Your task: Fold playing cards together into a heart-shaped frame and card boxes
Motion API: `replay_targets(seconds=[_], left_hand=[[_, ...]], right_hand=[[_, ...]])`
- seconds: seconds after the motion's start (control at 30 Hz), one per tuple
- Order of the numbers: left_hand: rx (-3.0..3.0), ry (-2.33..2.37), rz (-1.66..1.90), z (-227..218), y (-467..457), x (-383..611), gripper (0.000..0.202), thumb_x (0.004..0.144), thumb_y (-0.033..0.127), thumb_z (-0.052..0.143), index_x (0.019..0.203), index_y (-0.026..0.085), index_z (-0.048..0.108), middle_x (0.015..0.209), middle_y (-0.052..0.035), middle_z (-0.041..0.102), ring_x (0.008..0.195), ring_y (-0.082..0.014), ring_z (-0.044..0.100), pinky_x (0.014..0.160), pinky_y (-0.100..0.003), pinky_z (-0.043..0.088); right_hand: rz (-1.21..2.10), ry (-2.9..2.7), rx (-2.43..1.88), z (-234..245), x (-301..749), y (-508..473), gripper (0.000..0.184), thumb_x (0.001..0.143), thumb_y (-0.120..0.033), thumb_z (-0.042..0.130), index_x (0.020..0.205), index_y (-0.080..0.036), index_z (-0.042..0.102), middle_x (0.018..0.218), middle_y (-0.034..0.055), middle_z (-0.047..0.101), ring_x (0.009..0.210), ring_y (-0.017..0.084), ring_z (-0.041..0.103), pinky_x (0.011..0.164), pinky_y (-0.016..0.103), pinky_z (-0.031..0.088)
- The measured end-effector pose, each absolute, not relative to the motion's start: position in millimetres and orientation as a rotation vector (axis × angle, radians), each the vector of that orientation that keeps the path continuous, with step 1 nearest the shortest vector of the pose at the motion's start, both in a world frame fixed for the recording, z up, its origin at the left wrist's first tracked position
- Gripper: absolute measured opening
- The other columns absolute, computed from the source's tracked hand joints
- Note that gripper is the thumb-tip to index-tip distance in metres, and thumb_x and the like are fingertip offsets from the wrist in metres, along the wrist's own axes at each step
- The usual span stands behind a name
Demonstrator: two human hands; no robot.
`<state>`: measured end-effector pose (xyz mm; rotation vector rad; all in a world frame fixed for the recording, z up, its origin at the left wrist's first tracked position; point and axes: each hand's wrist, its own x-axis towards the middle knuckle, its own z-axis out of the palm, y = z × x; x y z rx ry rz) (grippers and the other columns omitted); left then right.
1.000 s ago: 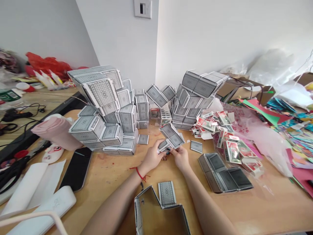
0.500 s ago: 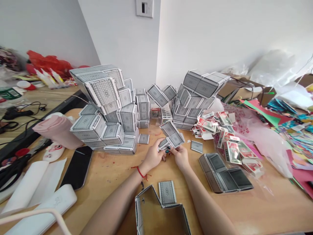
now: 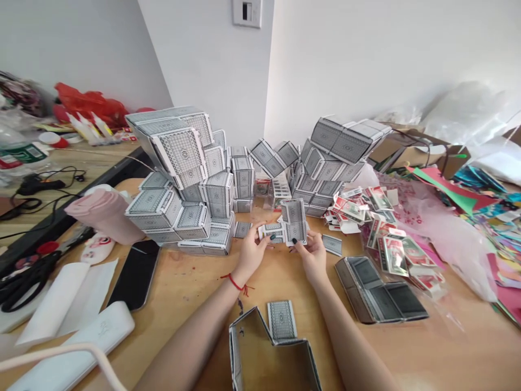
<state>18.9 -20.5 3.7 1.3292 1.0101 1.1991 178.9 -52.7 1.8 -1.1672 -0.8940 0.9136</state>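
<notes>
Between my hands is a folded piece made of grey-patterned playing cards. My left hand [image 3: 253, 250] pinches the small folded playing cards [image 3: 273, 233] at the left. In my right hand [image 3: 312, 255] are the upright joined playing cards [image 3: 294, 220], gripped low with the thumb in front. The two parts meet or overlap; whether they are joined I cannot tell. Below my wrists stands an open L-shaped card frame [image 3: 271, 355], with a single playing card [image 3: 281, 319] lying at its notch. Another loose card [image 3: 332, 245] lies right of my right hand.
Stacked card boxes rise at the left [image 3: 183, 179] and right [image 3: 325, 163]. A dark-topped card piece [image 3: 378, 293] lies at right, near red-and-white card packs [image 3: 393, 252]. At left are a black phone [image 3: 135, 274], a pink roll [image 3: 103, 214] and scissors [image 3: 32, 277].
The cards in my hands have turned from tilted to upright. My hands have moved slightly apart, and the view has shifted a little to the left.
</notes>
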Motion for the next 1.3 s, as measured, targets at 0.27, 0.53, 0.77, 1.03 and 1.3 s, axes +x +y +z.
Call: replay_targets(seconds=[0.27,0.53,0.77,1.03,1.3], left_hand=[[1.497,0.964,1.155,2.6,-15.3,15.5,0.037,0.083,0.024,0.045,0.119,0.017,0.051,0.116,-0.0086,0.059,0.101,-0.0199,0.058,0.081,-0.033,0.051],[1.646,1.036,1.136,-7.9,-14.9,19.2,0.066,0.074,0.006,0.038,0.138,0.018,0.027,0.142,-0.0078,0.034,0.129,-0.0184,0.034,0.108,-0.038,0.027],[1.585,1.052,1.151,-3.9,-17.3,18.2,0.064,0.073,0.009,0.044,0.136,0.018,0.032,0.141,-0.0081,0.037,0.13,-0.0198,0.033,0.109,-0.038,0.024],[1.271,0.615,1.12,17.2,-20.8,15.0,0.076,0.069,0.028,0.065,0.136,0.021,0.03,0.131,-0.01,0.048,0.115,-0.0225,0.049,0.095,-0.036,0.041],[1.243,0.615,0.868,13.0,-17.2,9.3,0.044,0.066,0.038,0.067,0.103,0.016,0.06,0.089,-0.0035,0.066,0.081,-0.0171,0.06,0.08,-0.033,0.047]], right_hand=[[1.051,-0.944,-1.292,-2.4,167.5,-55.4,0.032,0.064,-0.041,0.069,0.08,-0.018,0.053,0.068,0.0033,0.066,0.054,0.019,0.062,0.052,0.035,0.055],[1.217,-0.898,-1.154,1.2,153.2,-58.5,0.037,0.071,-0.048,0.063,0.086,-0.02,0.045,0.064,0.0013,0.066,0.053,0.021,0.066,0.048,0.033,0.056],[1.392,-0.841,-1.021,0.1,158.1,-55.5,0.038,0.071,-0.045,0.066,0.089,-0.02,0.045,0.073,0.0029,0.068,0.059,0.019,0.068,0.054,0.034,0.057],[1.554,-0.781,-0.949,6.4,169.9,-55.5,0.029,0.069,-0.038,0.069,0.085,-0.017,0.057,0.076,0.0064,0.07,0.057,0.016,0.065,0.055,0.03,0.055],[1.732,-0.978,-0.963,13.2,163.5,-65.4,0.032,0.073,-0.045,0.063,0.082,-0.015,0.055,0.069,0.0053,0.068,0.049,0.012,0.06,0.046,0.022,0.047]])
